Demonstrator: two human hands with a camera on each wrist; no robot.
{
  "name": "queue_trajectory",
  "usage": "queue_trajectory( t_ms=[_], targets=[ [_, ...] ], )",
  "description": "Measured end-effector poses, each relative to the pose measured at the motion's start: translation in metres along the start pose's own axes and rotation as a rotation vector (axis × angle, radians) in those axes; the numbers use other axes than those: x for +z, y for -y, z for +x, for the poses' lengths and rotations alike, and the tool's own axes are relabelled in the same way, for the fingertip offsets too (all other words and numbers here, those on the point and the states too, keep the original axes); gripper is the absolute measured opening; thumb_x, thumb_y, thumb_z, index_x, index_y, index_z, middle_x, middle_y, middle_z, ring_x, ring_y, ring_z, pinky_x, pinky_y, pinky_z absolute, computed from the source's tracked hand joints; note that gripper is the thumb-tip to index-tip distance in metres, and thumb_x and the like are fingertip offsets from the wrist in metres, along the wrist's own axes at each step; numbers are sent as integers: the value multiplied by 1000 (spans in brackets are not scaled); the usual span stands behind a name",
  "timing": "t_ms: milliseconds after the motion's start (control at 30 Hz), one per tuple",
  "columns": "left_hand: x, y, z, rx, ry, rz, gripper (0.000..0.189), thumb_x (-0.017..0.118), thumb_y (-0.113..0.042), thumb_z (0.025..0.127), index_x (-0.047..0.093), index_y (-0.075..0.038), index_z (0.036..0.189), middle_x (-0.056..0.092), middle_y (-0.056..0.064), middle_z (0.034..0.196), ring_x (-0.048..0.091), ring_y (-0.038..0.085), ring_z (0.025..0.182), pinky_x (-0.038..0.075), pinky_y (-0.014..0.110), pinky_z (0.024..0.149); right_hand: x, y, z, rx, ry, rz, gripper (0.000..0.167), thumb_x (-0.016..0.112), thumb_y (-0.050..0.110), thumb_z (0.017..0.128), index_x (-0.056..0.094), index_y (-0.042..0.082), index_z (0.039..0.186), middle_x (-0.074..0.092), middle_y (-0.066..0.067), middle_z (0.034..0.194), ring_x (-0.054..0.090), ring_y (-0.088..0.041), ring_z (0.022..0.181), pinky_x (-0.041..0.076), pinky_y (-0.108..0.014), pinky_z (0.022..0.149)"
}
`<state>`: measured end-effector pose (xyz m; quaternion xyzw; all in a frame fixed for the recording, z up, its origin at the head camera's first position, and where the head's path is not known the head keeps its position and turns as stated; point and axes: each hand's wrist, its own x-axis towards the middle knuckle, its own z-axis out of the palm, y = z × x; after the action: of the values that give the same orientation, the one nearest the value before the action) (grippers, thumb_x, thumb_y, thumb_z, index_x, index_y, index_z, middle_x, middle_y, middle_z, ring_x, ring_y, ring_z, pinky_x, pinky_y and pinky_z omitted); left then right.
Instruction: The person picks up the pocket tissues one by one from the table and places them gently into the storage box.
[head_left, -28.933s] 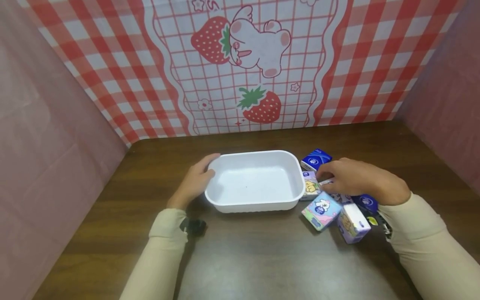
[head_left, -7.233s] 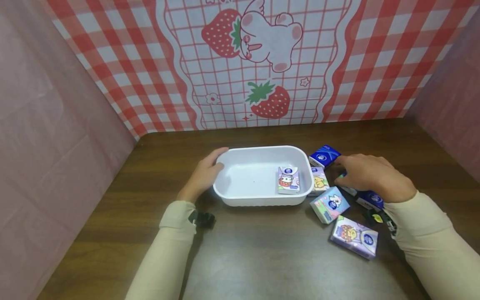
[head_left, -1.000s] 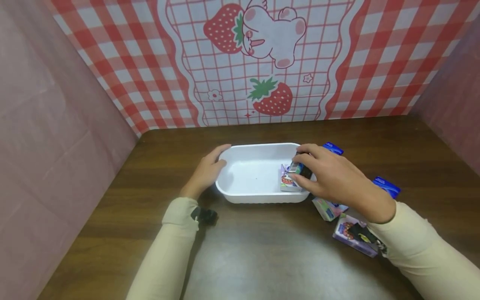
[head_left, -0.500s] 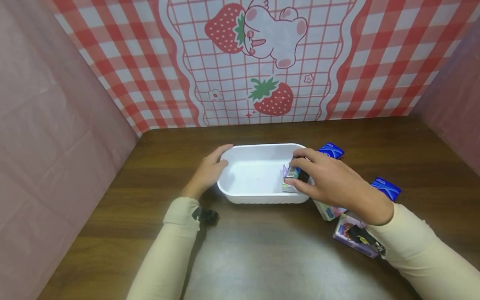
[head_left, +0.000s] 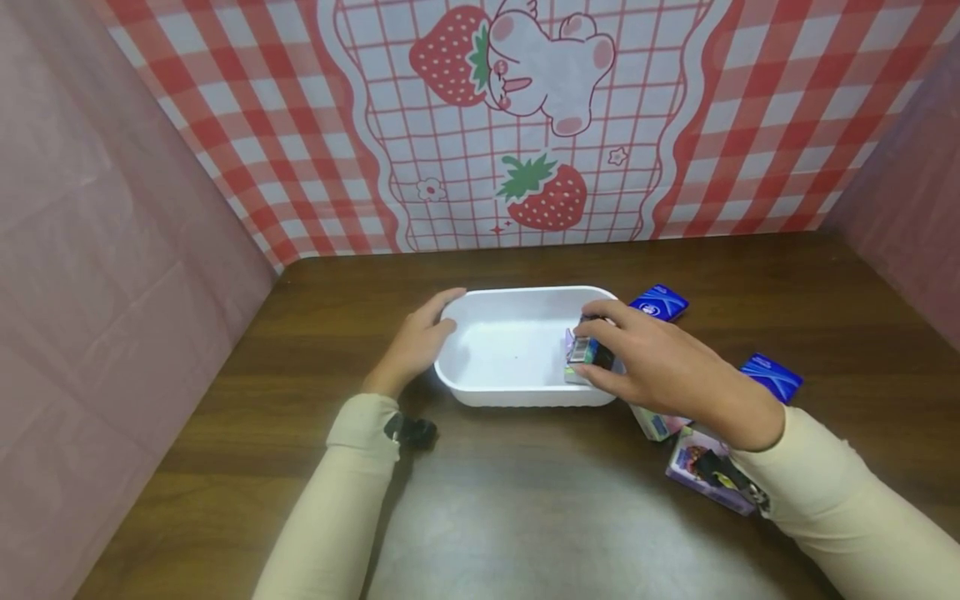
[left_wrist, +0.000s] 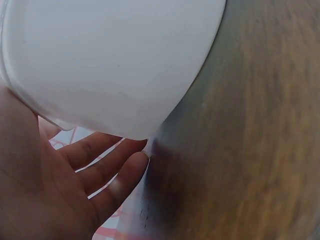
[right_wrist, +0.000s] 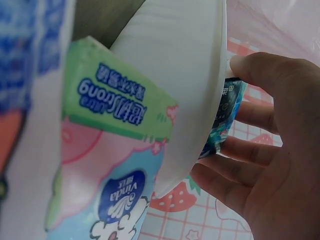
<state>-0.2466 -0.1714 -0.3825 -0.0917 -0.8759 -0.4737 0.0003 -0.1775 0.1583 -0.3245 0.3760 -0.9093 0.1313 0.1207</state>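
My left hand (head_left: 411,343) grips the left end of a white plastic tub (head_left: 491,358), thumb over the rim and fingers along the outer wall (left_wrist: 115,65). My right hand (head_left: 667,358) reaches over the tub's right end and pinches a small dark tissue pack (head_left: 582,350) with a barcode on its side. In the right wrist view this dark pack (right_wrist: 225,117) shows past the tub rim, between thumb and fingers. Under it, inside the tub, lies a purple-and-white tissue pack (head_left: 573,377), mostly covered.
Right of the tub are two blue tissue packs (head_left: 662,302) (head_left: 772,377), a pastel Vinda pack (head_left: 654,422) and a purple pack (head_left: 690,467), part hidden by the right wrist's camera. A red checked cloth (head_left: 300,125) hangs behind the brown wooden table (head_left: 337,283).
Since 7.2 s ago my right hand has taken the dark pack from the table into the tub. Over the last second it has shifted slightly left and lower. The left hand keeps its grip.
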Motion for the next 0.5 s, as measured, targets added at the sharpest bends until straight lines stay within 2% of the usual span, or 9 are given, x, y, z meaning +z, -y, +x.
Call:
queue_trajectory(
  t_ms=[333, 500],
  targets=[
    [0, 2, 1, 13, -12, 9, 47, 51, -17, 100, 53, -27, 146, 51, 4, 148, 51, 25, 129, 42, 48, 106, 2, 2, 0, -23, -11, 21, 52, 78, 41, 86, 66, 13, 128, 53, -8, 138, 64, -20, 106, 59, -37, 81],
    [0, 2, 1, 19, -12, 6, 47, 51, -16, 99, 53, -26, 146, 52, 4, 148, 51, 25, 128, 42, 48, 106, 3, 2, 0, -25, -9, 26, 52, 78, 41, 86, 65, 13, 128, 52, -9, 140, 64, -23, 110, 59, -39, 81]
  ],
)
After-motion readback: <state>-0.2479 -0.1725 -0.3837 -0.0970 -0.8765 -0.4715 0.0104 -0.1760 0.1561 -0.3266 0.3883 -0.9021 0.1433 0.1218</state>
